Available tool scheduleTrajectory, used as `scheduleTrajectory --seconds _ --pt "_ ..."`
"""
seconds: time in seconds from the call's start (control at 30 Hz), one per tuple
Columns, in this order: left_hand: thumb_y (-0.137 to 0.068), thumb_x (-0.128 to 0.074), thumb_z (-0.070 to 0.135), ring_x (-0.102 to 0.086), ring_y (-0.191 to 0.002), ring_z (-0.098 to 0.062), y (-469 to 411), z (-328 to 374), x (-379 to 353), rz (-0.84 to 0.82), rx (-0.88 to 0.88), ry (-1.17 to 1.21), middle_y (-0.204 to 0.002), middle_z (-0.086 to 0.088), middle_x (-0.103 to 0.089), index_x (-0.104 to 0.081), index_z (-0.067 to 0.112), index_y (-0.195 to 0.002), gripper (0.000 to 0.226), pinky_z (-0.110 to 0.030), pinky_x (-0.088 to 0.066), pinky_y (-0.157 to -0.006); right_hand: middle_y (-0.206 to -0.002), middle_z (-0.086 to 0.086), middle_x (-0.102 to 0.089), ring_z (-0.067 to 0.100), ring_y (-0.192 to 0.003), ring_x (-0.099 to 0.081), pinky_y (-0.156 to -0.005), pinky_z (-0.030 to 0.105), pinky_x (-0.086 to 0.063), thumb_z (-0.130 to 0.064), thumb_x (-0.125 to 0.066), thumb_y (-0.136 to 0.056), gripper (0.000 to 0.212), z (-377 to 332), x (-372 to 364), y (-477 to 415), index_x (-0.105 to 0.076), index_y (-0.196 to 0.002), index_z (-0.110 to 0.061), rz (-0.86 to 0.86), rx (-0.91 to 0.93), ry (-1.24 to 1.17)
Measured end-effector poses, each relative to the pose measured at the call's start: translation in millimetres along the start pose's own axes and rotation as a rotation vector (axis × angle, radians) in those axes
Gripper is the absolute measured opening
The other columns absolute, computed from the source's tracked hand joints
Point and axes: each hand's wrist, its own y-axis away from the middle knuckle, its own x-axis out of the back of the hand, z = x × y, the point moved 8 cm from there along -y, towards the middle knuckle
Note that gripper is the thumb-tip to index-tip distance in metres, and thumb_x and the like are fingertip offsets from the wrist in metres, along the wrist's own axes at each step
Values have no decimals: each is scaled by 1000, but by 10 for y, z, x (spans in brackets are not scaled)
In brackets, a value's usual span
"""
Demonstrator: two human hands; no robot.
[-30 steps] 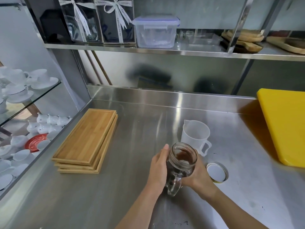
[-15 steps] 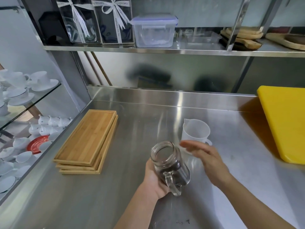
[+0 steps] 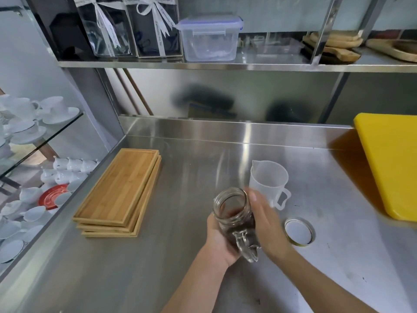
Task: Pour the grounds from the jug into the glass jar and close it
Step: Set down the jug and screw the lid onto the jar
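Note:
My left hand (image 3: 218, 241) grips the glass jar (image 3: 234, 213) from below and tilts it, mouth up and away from me, handle toward me. Dark grounds lie inside the jar. My right hand (image 3: 267, 224), flat and blurred, presses against the jar's right side with fingers together. The white plastic jug (image 3: 268, 180) stands upright just behind the jar and looks empty. The round metal lid (image 3: 298, 232) lies flat on the counter to the right of my right hand.
A stack of bamboo trays (image 3: 121, 193) lies to the left on the steel counter (image 3: 180, 256). A yellow cutting board (image 3: 392, 163) sits at the right edge. A shelf above holds a plastic box (image 3: 208, 39). White cups fill glass shelves (image 3: 33, 154) on the left.
My right hand came off the jar, swung out to the right, and now lies flat against the jar's side. My left hand lifted and tilted the jar. The lid is uncovered again.

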Motion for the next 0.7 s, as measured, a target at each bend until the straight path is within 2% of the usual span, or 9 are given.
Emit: scheduleTrajectory --seconds 0.07,0.17,0.2,0.27,0.37,0.47,0.53,0.6,0.7 --pt "-62 -66 31 -71 -68 -29 22 -40 -26 -12 10 -27 -77 -13 -72 -73 4 -75 31 -33 -56 -66 -97 -1 -67 5 -94 -59 -85 19 -45 -54 -35 -93 43 71 -134 73 -62 -99 -22 -123 -40 17" --pt "-74 -57 28 -57 -61 -20 -9 -32 14 25 37 -115 -74 -1 -58 -61 15 -72 13 -27 -55 -61 -94 -9 -66 1 -91 -59 -79 7 -42 -54 -42 -90 33 215 87 -7 -63 -91 -29 41 -92 -40" --pt "-71 -56 26 -54 -57 -18 -30 -41 6 22 55 -130 -71 1 -56 -59 17 -67 11 -25 -53 -58 -88 -6 -67 5 -87 -60 -77 12 -44 -52 -45 -87 32 294 133 -2 -63 -84 -27 111 -155 -140" --pt "-60 -59 32 -63 -57 -24 -45 0 -29 30 2 -181 -67 -7 -67 -70 11 -62 24 -27 -50 -66 -76 -1 -70 11 -76 -64 -68 20 -49 -41 -45 -91 35 442 28 68 -66 -76 -18 121 -313 -350" --pt "-72 -57 43 -72 -80 -31 -115 29 36 94 -99 -250 -81 -12 -76 -79 7 -78 42 -35 -54 -78 -63 -2 -73 8 -62 -68 -53 16 -52 -30 -39 -96 41 511 -97 152 -68 -74 -12 120 -428 -557" --pt "-83 -54 52 -69 -103 -33 -135 67 188 233 -221 -320 -97 -13 -77 -80 10 -89 49 -45 -50 -100 -61 2 -71 15 -62 -67 -51 18 -53 -27 -42 -94 37 602 -58 139 -67 -73 -9 158 -471 -747" --pt "-76 -56 61 -69 -103 -30 -148 121 274 320 -305 -431 -101 -10 -77 -79 16 -91 53 -46 -48 -101 -62 6 -70 17 -60 -68 -49 21 -54 -27 -42 -93 39 642 -99 168 -67 -72 -7 141 -508 -836" --pt "-59 -58 71 -68 -105 -26 -198 144 364 355 -355 -500 -108 -7 -75 -75 20 -101 68 -46 -47 -103 -63 8 -70 18 -60 -68 -50 22 -55 -27 -40 -94 41 693 -142 223 -67 -72 -5 124 -538 -892" --pt "-67 -56 66 -69 -101 -30 -176 113 404 365 -359 -528 -101 -11 -76 -77 18 -92 58 -53 -48 -100 -63 6 -70 17 -63 -67 -52 21 -54 -26 -39 -94 39 769 -109 240 -66 -74 -6 136 -532 -826"
